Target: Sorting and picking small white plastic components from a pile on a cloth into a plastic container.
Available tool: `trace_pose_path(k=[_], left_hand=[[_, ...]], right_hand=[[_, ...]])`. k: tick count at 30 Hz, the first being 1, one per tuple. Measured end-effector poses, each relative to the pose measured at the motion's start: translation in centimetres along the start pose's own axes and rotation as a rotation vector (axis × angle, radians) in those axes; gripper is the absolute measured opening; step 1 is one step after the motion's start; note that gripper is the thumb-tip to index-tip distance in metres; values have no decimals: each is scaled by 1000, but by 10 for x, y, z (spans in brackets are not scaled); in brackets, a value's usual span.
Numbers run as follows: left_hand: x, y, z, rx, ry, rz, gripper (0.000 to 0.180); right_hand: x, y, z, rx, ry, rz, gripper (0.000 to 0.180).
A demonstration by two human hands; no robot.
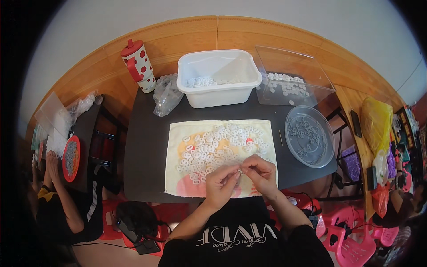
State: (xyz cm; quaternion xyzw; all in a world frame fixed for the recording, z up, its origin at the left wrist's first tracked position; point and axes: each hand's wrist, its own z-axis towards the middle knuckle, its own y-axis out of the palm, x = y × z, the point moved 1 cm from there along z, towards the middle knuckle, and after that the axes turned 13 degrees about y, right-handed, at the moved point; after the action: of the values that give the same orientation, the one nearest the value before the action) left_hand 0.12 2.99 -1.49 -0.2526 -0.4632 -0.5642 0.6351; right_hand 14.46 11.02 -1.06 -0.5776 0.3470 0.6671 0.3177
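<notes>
My left hand [222, 183] and my right hand [261, 175] meet over the right front part of a pale yellow towel [175, 131]. Both are closed in a pinch, fingertips nearly touching. Something tiny and pale shows between them, too small to name. Many small white plastic pieces with two oval holes [208, 149] lie spread over the towel, beyond and to the left of my hands. Past the towel's right edge, a round clear tray [331, 138] holds many small grey parts [304, 133].
A white tub [218, 95] with white pieces stands at the back. Beside it are a clear box [307, 95] with white pieces, a plastic bag [167, 93] and a spotted tumbler [141, 66]. A thin stick [280, 137] lies near the tray. Another person's hands [52, 164] are at a left table.
</notes>
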Motion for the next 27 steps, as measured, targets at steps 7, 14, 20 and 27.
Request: trace_pose_path(k=[7, 14, 20, 27], left_hand=[[4, -1, 0, 34, 29, 75, 24], [6, 0, -1, 84, 33, 22, 21], [11, -2, -1, 81, 16, 65, 19], [9, -2, -1, 69, 38, 86, 18]], right_hand=[[-8, 6, -1, 48, -110, -129, 15], [-12, 8, -1, 13, -108, -164, 18], [-10, 11, 2, 31, -146, -160, 17], [-21, 7, 1, -15, -102, -219, 17]])
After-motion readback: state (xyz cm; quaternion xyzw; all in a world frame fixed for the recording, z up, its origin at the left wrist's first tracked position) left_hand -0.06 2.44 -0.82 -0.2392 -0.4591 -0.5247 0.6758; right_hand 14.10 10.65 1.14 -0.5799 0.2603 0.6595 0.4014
